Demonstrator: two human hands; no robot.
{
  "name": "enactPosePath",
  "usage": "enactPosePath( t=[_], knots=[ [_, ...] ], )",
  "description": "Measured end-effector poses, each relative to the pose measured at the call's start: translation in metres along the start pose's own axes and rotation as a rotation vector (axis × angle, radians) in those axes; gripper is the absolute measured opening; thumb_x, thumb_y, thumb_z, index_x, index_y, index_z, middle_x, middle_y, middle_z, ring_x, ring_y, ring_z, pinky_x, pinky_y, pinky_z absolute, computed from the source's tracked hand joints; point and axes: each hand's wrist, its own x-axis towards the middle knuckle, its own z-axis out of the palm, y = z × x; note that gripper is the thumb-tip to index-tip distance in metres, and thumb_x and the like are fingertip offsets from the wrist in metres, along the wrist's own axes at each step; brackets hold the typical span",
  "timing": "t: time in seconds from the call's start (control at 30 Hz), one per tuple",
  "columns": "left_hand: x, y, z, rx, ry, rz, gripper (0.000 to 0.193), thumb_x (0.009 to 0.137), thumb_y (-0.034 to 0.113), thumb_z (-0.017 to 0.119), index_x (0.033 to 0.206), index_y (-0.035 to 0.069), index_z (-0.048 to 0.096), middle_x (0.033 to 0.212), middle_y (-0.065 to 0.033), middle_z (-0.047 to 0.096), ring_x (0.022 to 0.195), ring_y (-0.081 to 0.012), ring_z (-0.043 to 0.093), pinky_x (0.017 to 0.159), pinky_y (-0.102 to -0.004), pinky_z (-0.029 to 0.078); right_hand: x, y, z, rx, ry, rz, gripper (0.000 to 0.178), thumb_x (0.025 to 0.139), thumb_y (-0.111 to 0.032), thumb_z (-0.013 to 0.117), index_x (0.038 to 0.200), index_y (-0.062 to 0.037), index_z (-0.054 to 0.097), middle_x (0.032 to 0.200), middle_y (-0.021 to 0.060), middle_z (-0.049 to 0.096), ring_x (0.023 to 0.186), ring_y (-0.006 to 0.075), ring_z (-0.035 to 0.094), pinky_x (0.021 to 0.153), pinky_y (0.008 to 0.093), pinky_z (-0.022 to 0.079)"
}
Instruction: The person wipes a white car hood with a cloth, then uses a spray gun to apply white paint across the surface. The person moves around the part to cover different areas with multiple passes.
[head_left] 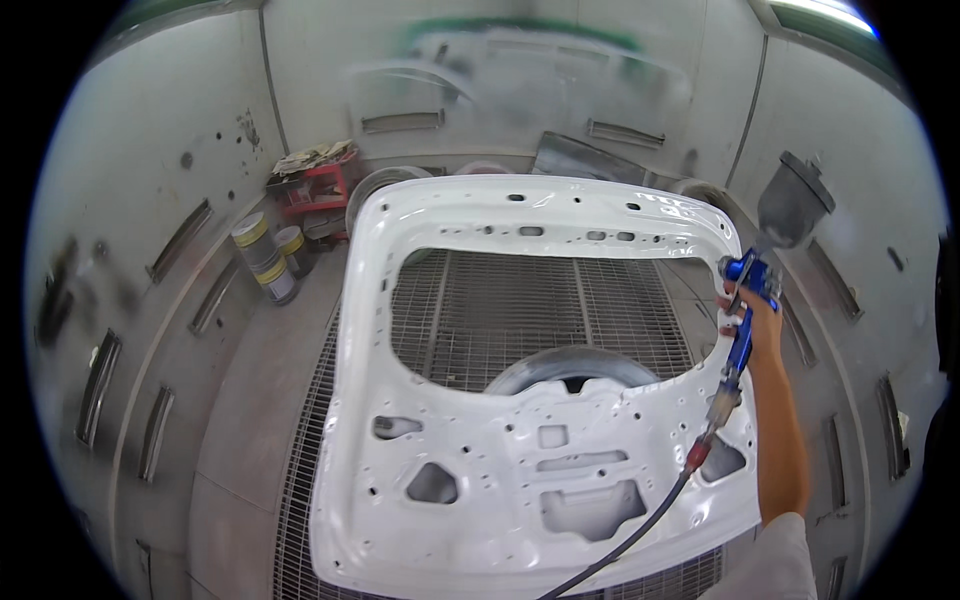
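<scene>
My right hand (762,318) is closed around a blue spray gun (745,340) with a grey cup (795,203) on top. From the gun's lower end a dark air hose (640,535) with a red coupling runs down to the lower edge. The gun is at the right side of a white car tailgate panel (352,400), near the edge of its large window opening. Glossy and wet-looking, the panel has many holes and cut-outs. Whether the nozzle is spraying cannot be made out. My left hand is out of view.
Under the panel lies a metal floor grating (300,500), with a round grey rim (570,366) below the opening. Tall cans (265,262) and a red cart (325,190) with papers stand at the back left. A dark panel (590,160) leans against the back wall.
</scene>
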Motion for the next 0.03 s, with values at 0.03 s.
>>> enactPosePath(
  t=[0.03],
  knots=[
    [0.0156,-0.0228,-0.0308,0.002,-0.007,0.005,0.076,0.078,0.021,0.072,0.143,0.014,0.033,0.133,-0.0195,0.049,0.104,-0.0340,0.054,0.092,-0.0366,0.044,-0.0423,0.0024,0.0152,0.011,0.008,-0.006,0.037,0.086,-0.018,0.058,0.121,-0.0038,0.058,0.108,0.0097,0.066,0.089,0.0200,0.066,0.049,0.0330,0.055]
  ],
)
